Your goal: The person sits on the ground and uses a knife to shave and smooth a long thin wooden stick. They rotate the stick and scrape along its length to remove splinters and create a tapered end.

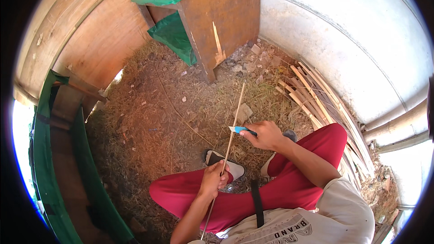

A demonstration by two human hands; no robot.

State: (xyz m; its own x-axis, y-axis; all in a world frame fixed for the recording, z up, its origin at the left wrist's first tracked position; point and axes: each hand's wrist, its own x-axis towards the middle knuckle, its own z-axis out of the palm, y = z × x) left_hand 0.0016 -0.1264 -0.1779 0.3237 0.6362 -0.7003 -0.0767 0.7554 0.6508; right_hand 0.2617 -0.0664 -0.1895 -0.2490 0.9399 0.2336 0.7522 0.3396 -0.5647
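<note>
My left hand point(214, 179) is closed around a long thin wooden stick point(238, 110), which looks like a bamboo strip. The stick slants from beside my left forearm up and away over the ground. In my right hand point(264, 135) is a blue utility knife point(243, 130), its blade pointing left. The blade lies across or very close to the stick, above my left hand; I cannot tell whether it touches. Below are my legs in red trousers point(289, 185) and a sandalled foot point(226, 165).
A pile of bamboo strips point(316, 95) lies on the right along the white wall point(343, 31). A brown wooden table point(221, 18) with a green cover stands ahead. At left is a green-covered wooden bench point(68, 153). Dry grass and stones cover the dirt ground point(140, 122).
</note>
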